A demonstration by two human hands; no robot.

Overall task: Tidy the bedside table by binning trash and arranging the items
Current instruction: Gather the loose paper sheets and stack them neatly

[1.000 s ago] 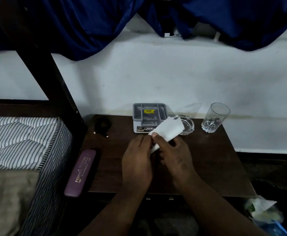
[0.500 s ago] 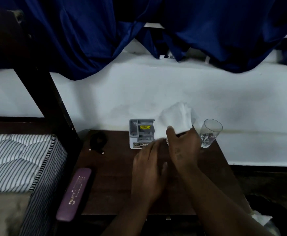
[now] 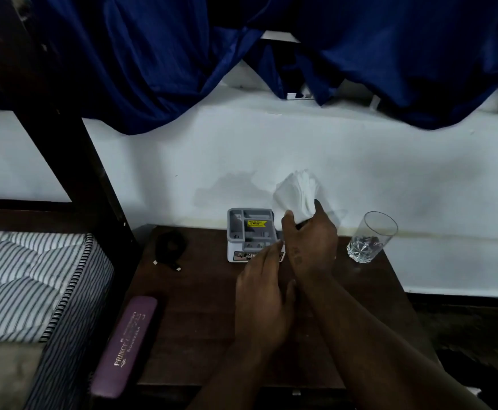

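Note:
My right hand (image 3: 311, 247) grips a white folded tissue (image 3: 296, 196), held upright above the back of the dark wooden bedside table (image 3: 200, 306). It hovers just right of a grey and white organiser box (image 3: 249, 232) with a yellow sticker. The glass ashtray is hidden behind that hand. My left hand (image 3: 261, 297) floats flat over the table's middle, fingers loosely together and holding nothing, its fingertips near the organiser's front.
A clear drinking glass (image 3: 370, 238) stands at the back right. A coiled black cable (image 3: 170, 247) lies at the back left. A purple spectacle case (image 3: 125, 346) sits on the table's left front edge beside the striped mattress (image 3: 28, 279). Blue curtains hang above.
My right hand has lifted the tissue away from my left hand, up and toward the back of the table. The left hand let go of it and stays low.

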